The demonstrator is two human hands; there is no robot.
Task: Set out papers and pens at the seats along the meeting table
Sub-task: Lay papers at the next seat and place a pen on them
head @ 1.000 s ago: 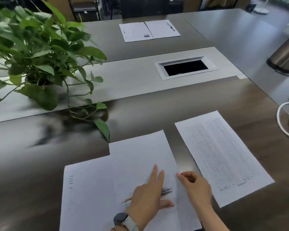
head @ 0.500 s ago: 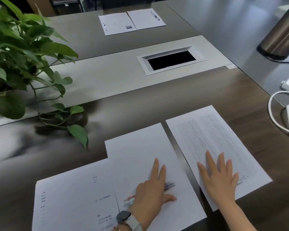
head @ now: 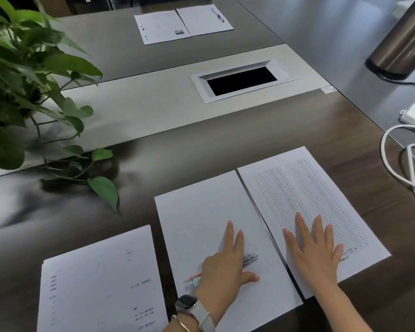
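Printed sheet slid beside blank sheet; both apparently lengthwise.

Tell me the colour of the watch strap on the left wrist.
White, or very pale grey; the watch strap shows best in the head view, the only one.

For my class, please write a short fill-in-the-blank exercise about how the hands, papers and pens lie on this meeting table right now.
1. The right hand lies flat on the sheet printed with a ____.
2. The left hand holds pens on the ____ sheet.
3. On the left wrist sits a ____.
4. The far sheets have one ____ on them.

Missing words: table; blank; watch; pen
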